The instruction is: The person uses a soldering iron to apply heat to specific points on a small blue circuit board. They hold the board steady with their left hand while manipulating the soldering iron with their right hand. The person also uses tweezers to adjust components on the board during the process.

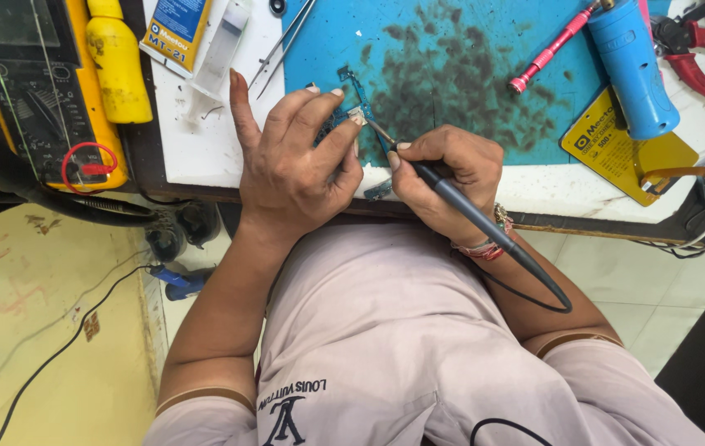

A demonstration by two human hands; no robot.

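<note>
My left hand (295,161) pinches a small, narrow circuit board (352,103) against the blue work mat (451,74), at the mat's near-left corner; the thumb sticks out and the fingers curl over it. The board is thin, bluish-green, with a pale connector piece at its near end. My right hand (443,177) grips a dark soldering iron (451,198) like a pen, its tip touching that connector. Tweezers (282,41) lie just left of the mat.

Blue mat (484,49) w/ dark smudges, yellow bottle (117,62), grey iron (468,211).
</note>
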